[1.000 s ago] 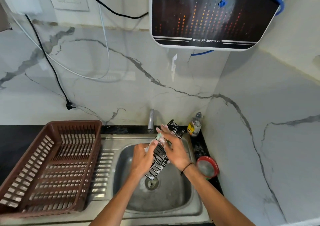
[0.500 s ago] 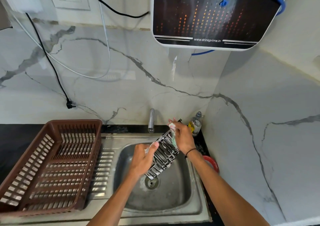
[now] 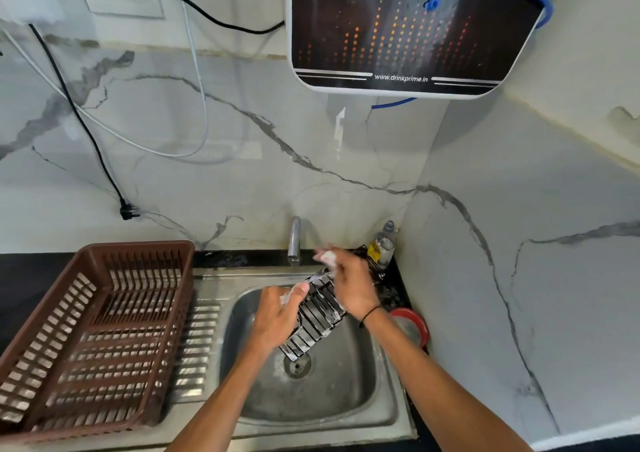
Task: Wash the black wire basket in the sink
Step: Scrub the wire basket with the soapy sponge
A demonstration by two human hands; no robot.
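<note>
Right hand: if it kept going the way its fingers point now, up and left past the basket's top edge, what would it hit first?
Probably the tap. The right hand points toward it over the wire basket; depth is unclear, so it might pass in front.

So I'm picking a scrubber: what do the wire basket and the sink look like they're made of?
The wire basket looks like black-coated metal: thin rigid bars, glossy where wet. The sink looks like brushed stainless steel: dull grey sheen, pressed ribbed drainboard.

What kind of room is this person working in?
Most likely a home kitchen: a steel sink with a tap, a brown dish rack on the drainboard, and a wall-mounted water purifier above the marble backsplash.
</note>
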